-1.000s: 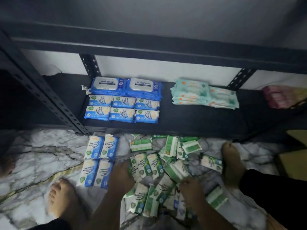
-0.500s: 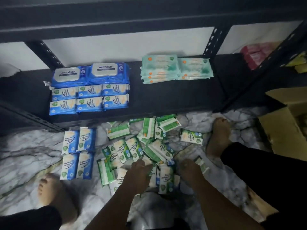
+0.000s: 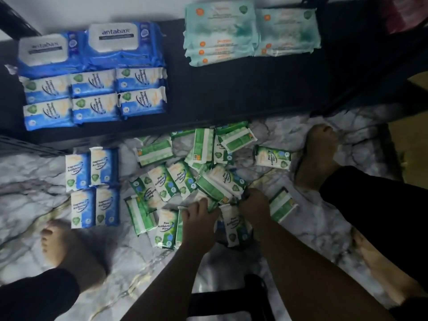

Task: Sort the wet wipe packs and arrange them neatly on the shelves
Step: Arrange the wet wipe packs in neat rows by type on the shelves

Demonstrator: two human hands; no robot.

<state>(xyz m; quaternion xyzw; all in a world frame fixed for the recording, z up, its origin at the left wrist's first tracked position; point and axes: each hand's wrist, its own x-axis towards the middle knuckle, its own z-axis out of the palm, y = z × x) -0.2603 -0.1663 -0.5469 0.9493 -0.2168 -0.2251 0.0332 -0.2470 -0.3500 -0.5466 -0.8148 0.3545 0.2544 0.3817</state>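
Several green pine wipe packs point(image 3: 178, 179) lie in a loose heap on the marble floor in front of the shelf. My left hand point(image 3: 199, 218) reaches into the near side of the heap, its fingers curled over the top edge of a green pack point(image 3: 165, 228). My right hand point(image 3: 254, 207) is just to the right, fingers bent down into the heap beside another green pack point(image 3: 234, 225). Small blue wipe packs point(image 3: 92, 188) lie in a neat square on the floor to the left. On the black shelf point(image 3: 254, 89) stand rows of small blue packs point(image 3: 95, 98), two large blue lidded packs point(image 3: 120, 42) and stacked teal packs point(image 3: 222, 33).
My bare feet stand on either side of the heap, the left foot point(image 3: 62, 246) near the blue square and the right foot point(image 3: 317, 158) by the shelf edge. A cardboard box point(image 3: 412, 112) sits at the right. Pink packs point(image 3: 405, 17) show at the shelf's far right.
The view has dropped closer to the floor and the shelf. Both hands have moved forward a little into the green heap and their fingers have closed over packs.
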